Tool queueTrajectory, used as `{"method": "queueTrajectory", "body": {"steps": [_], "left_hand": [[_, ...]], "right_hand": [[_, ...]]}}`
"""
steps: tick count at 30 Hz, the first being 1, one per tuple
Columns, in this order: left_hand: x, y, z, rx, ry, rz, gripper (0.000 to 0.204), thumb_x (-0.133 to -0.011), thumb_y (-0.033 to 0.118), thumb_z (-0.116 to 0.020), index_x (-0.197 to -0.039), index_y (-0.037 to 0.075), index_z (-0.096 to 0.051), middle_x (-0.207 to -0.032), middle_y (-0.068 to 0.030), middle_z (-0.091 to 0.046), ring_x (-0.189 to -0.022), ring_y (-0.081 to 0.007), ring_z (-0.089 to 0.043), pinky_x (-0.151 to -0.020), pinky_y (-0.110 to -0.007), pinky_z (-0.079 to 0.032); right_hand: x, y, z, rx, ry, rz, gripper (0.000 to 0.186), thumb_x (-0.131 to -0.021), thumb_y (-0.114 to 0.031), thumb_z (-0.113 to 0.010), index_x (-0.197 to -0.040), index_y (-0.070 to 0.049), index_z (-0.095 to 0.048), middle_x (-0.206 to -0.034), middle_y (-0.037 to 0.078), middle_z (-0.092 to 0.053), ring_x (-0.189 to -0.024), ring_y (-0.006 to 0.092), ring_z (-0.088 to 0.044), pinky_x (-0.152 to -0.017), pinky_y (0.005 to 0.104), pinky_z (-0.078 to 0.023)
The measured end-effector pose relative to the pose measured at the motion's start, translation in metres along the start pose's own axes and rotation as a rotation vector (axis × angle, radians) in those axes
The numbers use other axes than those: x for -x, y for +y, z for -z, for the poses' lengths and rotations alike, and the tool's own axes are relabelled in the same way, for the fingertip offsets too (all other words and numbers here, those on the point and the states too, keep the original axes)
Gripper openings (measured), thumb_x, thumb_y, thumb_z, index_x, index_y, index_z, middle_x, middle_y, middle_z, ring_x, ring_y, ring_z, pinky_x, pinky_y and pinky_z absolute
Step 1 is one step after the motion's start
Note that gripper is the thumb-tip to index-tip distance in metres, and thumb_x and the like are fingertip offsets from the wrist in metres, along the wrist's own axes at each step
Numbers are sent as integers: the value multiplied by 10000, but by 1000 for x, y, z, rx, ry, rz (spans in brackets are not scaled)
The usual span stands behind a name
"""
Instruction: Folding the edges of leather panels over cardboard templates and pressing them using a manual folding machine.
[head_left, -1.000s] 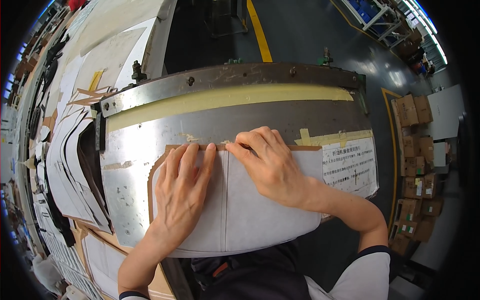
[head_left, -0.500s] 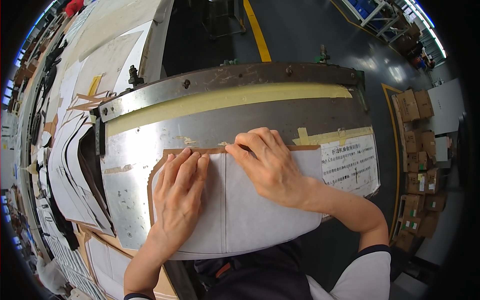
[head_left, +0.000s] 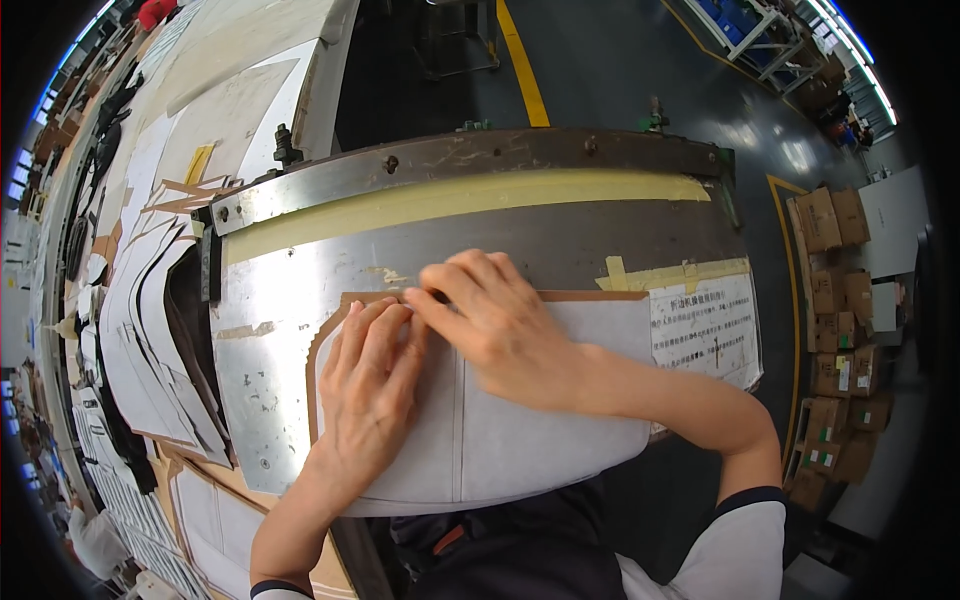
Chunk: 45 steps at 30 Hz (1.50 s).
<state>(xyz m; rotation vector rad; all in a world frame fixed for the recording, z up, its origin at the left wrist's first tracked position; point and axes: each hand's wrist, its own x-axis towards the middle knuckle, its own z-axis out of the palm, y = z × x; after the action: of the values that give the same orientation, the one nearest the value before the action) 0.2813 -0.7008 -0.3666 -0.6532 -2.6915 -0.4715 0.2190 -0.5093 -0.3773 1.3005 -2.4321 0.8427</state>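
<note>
A pale grey sheet panel point(head_left: 555, 430) with a brown edge strip point(head_left: 592, 296) and a double seam line lies on a metal machine plate point(head_left: 255, 375). Its curved near edge hangs by my lap. My left hand point(head_left: 370, 390) rests on the panel's left part, fingers stretched toward the top edge. Just to its right, my right hand point(head_left: 490, 330) has its thumb and curled fingers pinched at the brown strip. The fingertips of both hands almost meet there. Exactly how much of the strip lies between the right fingers is hidden.
A metal bar point(head_left: 440, 158) with bolts and yellow tape point(head_left: 480, 200) spans the plate's far side. Stacked grey panels point(head_left: 150, 340) stand at the left. A taped paper sheet point(head_left: 705, 325) sits at the right. Cardboard boxes point(head_left: 835, 300) are piled beyond the aisle.
My right hand has slid left along the brown strip, closer to my left hand. My left hand stays at the panel's left part. The whole view has shifted slightly.
</note>
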Motion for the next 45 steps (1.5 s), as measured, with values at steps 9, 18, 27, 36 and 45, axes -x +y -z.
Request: {"method": "queueTrajectory", "body": {"steps": [9, 18, 27, 36, 45], "left_hand": [[6, -8, 2, 40, 20, 42, 350, -780, -55, -744, -1120, -25, -667, -1144, -160, -641, -1096, -351, -647, -923, -456, -554], [-16, 24, 5, 57, -41, -1, 422, -814, -38, -755, -1221, 11, -655, -1234, -138, -636, -1112, -343, -648, -900, -439, -556], [-14, 25, -10, -63, -12, -67, 460, -879, 26, -714, -1328, -41, -641, -1265, -130, -618, -1148, -276, -626, -898, -386, -541], [-19, 27, -5, -67, -21, -59, 465, -831, -26, -712, -1294, -32, -674, -1218, -116, -609, -1084, -291, -635, -863, -400, -559], [-22, 29, -3, -74, -13, -71, 467, -836, -33, -705, -1301, -28, -666, -1199, -121, -612, -1091, -297, -630, -860, -401, -560]], "right_hand": [[9, 19, 37, 94, -122, 33, 319, -802, 37, -640, -1116, 39, -698, -1073, 123, -625, -1067, 267, -597, -942, 403, -489], [52, 25, 51, -61, 70, -205, 254, -840, -21, -731, -1093, -6, -716, -1075, 82, -602, -1024, 272, -568, -916, 428, -458], [46, 20, 30, -72, 100, -156, 334, -830, 34, -737, -1164, 16, -735, -1065, 76, -589, -982, 257, -527, -835, 388, -417], [51, 16, 22, 178, 141, 56, 351, -809, -7, -641, -1151, 59, -689, -1133, 130, -594, -1063, 299, -550, -923, 423, -438], [43, 6, 20, 49, 94, -70, 431, -785, 94, -607, -1209, 66, -679, -1159, 138, -587, -1079, 308, -555, -932, 422, -440]]}}
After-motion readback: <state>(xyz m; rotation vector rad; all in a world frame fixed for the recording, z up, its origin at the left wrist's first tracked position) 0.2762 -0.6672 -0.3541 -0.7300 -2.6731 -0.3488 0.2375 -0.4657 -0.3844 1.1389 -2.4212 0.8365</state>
